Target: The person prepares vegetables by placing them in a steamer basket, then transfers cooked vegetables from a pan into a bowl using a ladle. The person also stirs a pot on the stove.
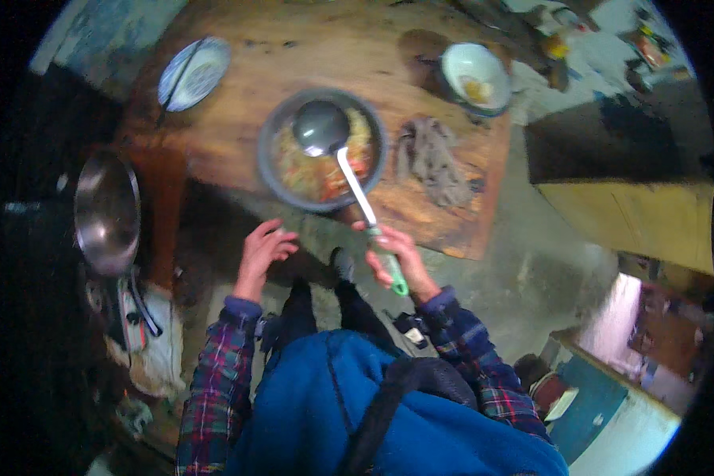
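Observation:
My right hand [400,257] grips the green handle of a metal ladle [322,125]. Its round bowl is over the food in a grey pot [265,163], with the back of the bowl facing up. Inside the pot I see pale yellowish food [291,169] with orange-red pieces toward the near right; the ladle hides part of it. My left hand [266,254] hangs off the table's near edge, below and left of the pot. Its fingers are loosely curled and apart, and nothing is in them.
The pot stands on a wooden table [238,137]. A crumpled cloth [431,157] lies right of it. At the back are a white bowl [479,71] with some food, and a patterned plate [199,74] with a thin dark stick across it. A metal wok [108,214] stands at the left.

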A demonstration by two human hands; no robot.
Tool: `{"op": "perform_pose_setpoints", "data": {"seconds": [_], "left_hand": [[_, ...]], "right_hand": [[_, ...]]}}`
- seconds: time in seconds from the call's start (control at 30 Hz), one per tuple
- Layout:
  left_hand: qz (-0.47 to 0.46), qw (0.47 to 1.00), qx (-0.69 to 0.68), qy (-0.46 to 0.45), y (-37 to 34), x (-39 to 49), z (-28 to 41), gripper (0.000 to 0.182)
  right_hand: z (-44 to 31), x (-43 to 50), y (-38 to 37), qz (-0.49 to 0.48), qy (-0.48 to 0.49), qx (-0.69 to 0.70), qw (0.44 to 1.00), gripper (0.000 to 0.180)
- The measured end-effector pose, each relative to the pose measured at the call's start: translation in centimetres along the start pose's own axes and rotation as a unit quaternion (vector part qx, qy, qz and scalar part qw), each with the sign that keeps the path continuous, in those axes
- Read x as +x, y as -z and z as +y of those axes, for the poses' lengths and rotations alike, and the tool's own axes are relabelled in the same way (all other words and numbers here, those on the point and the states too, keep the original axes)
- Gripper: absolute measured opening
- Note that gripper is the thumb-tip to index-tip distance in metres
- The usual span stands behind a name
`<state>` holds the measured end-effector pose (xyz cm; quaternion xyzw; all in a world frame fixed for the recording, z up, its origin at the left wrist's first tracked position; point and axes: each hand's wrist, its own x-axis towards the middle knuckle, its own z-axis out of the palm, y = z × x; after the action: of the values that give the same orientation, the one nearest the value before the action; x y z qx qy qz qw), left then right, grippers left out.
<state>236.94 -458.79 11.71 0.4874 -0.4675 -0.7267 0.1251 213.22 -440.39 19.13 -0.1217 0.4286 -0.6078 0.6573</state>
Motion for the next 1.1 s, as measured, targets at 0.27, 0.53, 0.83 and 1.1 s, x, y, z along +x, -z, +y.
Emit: {"op": "perform_pose_setpoints", "data": {"seconds": [0.27,0.53,0.83,1.1], "left_hand": [[-0.018,0.999,-0.013,-0.024,-1.6,0.0,1.8,0.054],[-0.099,0.984,-0.131,-0.071,-4.4,2.5,3.2,0.049],[-0.125,0.96,-0.246,-0.05,-5.0,4.6,4.6,0.036],[-0.054,0.97,-0.239,0.0,-4.2,8.0,2.7,0.03]], "right_hand": [[-2.5,-1.8,-0.5,-0.001,0.022,-0.071,0.997,0.042],[-5.1,-8.4,2.5,0.079,0.156,0.061,0.983,0.056],[-2.3,-16.9,5.6,0.195,0.288,0.178,0.921,0.055],[-0.4,-20.0,5.0,0.219,0.343,0.225,0.886,0.055]]}}
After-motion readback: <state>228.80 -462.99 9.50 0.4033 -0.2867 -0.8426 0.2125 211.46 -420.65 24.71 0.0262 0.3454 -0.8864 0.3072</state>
